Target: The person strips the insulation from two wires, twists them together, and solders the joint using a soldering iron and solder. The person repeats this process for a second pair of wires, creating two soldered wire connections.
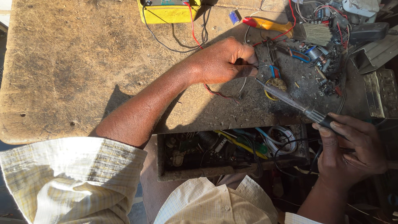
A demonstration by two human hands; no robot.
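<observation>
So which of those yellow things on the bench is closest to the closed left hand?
The small yellow wire coil, just right of the left hand. The yellow meter box and the yellow-handled tool lie farther up the bench.

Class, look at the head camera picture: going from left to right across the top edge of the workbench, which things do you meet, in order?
Yellow box with wires → small blue object → tool with red and yellow handle → brush → tangle of wires and parts → dark handset-shaped object.
</observation>
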